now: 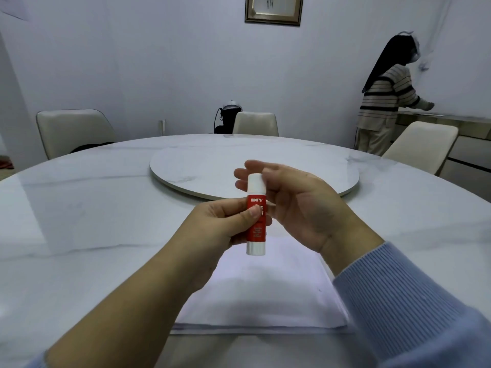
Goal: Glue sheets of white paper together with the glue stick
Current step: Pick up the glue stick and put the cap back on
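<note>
The left hand [225, 221] pinches the red body of the glue stick [255, 216] between thumb and fingers, upright above the far edge of the paper stack [265, 296]. The right hand [295, 200] is loosely open, its fingertips [240, 173] curled near the white cap [255, 183]; I cannot tell if they touch it. If the cap comes off suddenly, it may fall and roll on the smooth marble table [93, 208]. A turntable [212, 166] sits at the centre, chairs [74, 128] around, another person [385, 102] by the wall.
</note>
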Action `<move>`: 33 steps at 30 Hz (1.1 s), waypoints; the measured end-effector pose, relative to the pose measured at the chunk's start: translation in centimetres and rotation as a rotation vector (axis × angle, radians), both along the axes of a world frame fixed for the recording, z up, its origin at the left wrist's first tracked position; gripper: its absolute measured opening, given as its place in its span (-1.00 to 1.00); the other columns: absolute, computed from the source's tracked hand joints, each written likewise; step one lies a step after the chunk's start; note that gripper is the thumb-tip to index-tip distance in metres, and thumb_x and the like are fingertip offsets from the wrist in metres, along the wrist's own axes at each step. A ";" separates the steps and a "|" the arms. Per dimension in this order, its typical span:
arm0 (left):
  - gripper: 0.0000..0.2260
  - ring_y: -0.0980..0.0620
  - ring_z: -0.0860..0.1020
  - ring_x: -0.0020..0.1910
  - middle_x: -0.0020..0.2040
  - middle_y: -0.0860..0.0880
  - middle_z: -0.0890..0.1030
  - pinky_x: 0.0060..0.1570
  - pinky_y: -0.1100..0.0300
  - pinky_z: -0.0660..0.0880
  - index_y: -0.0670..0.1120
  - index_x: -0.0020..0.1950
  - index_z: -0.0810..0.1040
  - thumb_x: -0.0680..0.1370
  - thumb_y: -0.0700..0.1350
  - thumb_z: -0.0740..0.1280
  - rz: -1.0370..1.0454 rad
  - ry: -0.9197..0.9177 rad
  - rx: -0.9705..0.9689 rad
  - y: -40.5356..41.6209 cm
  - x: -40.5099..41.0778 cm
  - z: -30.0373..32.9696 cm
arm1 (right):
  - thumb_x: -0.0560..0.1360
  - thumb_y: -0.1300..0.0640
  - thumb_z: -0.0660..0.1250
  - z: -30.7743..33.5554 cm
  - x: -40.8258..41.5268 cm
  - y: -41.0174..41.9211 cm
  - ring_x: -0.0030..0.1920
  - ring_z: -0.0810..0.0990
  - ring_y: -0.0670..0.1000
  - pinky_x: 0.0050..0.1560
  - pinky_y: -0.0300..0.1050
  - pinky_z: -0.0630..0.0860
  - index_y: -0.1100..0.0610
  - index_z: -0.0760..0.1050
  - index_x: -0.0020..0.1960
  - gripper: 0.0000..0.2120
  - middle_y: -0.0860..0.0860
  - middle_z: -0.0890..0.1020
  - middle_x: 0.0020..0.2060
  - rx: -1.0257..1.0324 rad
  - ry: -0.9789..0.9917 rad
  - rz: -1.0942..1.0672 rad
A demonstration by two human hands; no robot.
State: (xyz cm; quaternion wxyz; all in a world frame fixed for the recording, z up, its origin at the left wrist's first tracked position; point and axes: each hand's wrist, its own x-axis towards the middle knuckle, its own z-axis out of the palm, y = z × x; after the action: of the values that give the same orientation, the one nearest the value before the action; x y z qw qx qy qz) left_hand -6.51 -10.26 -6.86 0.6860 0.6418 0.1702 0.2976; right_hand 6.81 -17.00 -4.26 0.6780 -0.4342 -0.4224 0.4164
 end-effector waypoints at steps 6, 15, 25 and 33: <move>-0.73 0.07 0.68 -0.19 -0.18 -0.06 0.73 -0.14 0.28 0.61 -0.05 -0.05 0.65 0.29 -0.02 0.35 -0.003 0.027 0.034 -0.1 -0.1 0.0 | 0.24 0.05 0.44 -0.2 -0.3 0.2 -0.16 0.61 -0.07 -0.14 -0.15 0.57 0.06 0.65 -0.01 -0.68 -0.04 0.65 -0.23 0.016 -0.122 -0.094; -0.66 0.04 0.67 -0.15 -0.15 -0.07 0.72 -0.07 0.20 0.58 -0.09 0.02 0.66 0.30 -0.02 0.35 -0.009 0.035 0.062 -0.2 -0.2 -0.1 | 0.21 0.07 0.47 -0.3 -0.7 0.2 -0.22 0.51 -0.03 -0.16 -0.19 0.51 0.05 0.65 0.01 -0.64 0.04 0.49 -0.22 0.001 -0.169 -0.111; -0.71 0.03 0.68 -0.17 -0.17 -0.08 0.72 -0.15 0.26 0.61 -0.08 -0.04 0.66 0.30 -0.04 0.35 -0.025 0.018 0.032 -0.2 -0.2 0.0 | 0.23 -0.03 0.44 -0.5 -0.3 -0.1 -0.10 0.60 -0.06 -0.07 -0.18 0.54 0.05 0.66 -0.06 -0.68 0.06 0.63 -0.05 -0.040 -0.213 -0.129; -0.71 0.03 0.68 -0.15 -0.16 -0.08 0.72 -0.12 0.24 0.61 -0.07 -0.03 0.66 0.30 -0.03 0.35 -0.012 0.017 0.036 0.0 -0.3 0.0 | 0.24 0.03 0.46 -0.6 -0.3 -0.1 -0.20 0.59 -0.05 -0.15 -0.20 0.50 0.09 0.63 -0.01 -0.66 0.01 0.59 -0.22 -0.010 -0.189 -0.107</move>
State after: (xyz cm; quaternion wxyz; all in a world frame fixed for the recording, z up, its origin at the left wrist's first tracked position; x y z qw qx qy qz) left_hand -6.82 -10.29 -6.83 0.6747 0.6575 0.1666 0.2910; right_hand 6.55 -17.05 -4.83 0.6542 -0.4968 -0.4585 0.3391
